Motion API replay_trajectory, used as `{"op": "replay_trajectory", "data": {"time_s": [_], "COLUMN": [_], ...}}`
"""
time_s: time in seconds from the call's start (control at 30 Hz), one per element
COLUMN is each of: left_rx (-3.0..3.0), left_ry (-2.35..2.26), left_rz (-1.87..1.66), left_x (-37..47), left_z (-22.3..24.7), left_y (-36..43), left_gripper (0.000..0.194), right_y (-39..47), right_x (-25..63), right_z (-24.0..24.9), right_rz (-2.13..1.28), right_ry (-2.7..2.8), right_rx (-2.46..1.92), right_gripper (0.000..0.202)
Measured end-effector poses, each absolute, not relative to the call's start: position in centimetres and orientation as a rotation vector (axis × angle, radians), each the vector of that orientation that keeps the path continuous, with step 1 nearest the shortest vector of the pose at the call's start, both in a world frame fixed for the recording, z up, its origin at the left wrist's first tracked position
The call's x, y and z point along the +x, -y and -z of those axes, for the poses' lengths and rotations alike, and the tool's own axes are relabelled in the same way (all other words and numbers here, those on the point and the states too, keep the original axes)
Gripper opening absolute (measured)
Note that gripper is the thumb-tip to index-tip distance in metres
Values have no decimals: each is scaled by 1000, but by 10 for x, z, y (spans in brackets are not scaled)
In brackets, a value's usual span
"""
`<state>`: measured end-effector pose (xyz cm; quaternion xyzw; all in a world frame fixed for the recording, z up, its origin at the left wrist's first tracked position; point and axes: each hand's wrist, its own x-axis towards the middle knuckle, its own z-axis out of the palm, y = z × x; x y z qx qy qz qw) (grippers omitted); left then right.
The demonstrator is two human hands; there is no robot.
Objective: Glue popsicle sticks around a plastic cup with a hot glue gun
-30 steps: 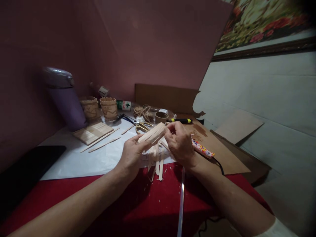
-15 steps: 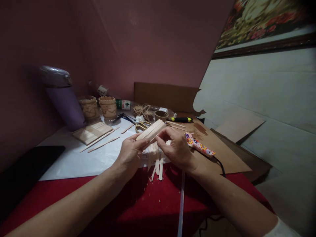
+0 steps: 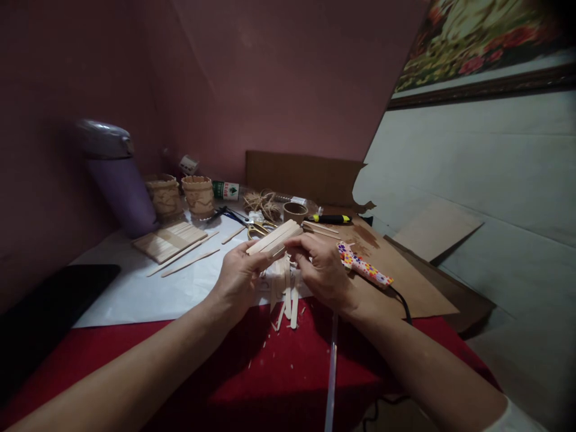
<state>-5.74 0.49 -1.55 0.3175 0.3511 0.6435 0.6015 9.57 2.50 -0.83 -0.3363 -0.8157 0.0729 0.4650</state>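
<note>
My left hand [image 3: 240,273] grips a small bundle of flat wooden craft sticks [image 3: 275,236], thumb on top, with the far end tilted up. At its right edge is my right hand [image 3: 317,264], its fingers curled in and fingertips close against the sticks. Whatever those fingertips hold is hidden. Below, loose craft sticks [image 3: 294,306] and small splinters lie between the hands, on white paper and red cloth. A flower-patterned glue gun [image 3: 364,266] rests beside my right hand. A clear glue stick [image 3: 332,372] extends over the cloth under my right wrist.
Beyond the hands are scissors [image 3: 257,230], a tape roll [image 3: 295,211], a utility knife [image 3: 332,219] and twine [image 3: 261,204]. Leftward stand two stick-covered cups [image 3: 198,197], a purple bottle [image 3: 119,192] and a stack of craft sticks [image 3: 170,241]. Cardboard [image 3: 418,294] lies right.
My right hand's thumb and fingers have curled further in at the edge of the craft-stick bundle. My left hand keeps its grip in nearly the same place.
</note>
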Motion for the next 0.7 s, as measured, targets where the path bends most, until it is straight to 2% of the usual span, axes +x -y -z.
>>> {"op": "replay_trajectory", "data": {"time_s": [0.2,0.33,0.53,0.7], "left_rx": [789,816,919,1012], "left_ry": [-835,-869,-857,-856], "left_rz": [-1569,-1602,-1626,-1618], "left_x": [-58,-62,-69,-74], "left_z": [13,13,15,13], "left_y": [-6,-10,-13,-14], "left_gripper": [52,46,40,39], "right_y": [-23,-24,-37,-43], "right_x": [95,97,102,104], "right_z": [8,7,13,15], "right_rz": [-67,-133,-364,-419], "right_ry": [1950,1800,1626,1559], "right_rx": [-853,-963,-965,-951], "right_gripper": [13,15,36,32]}}
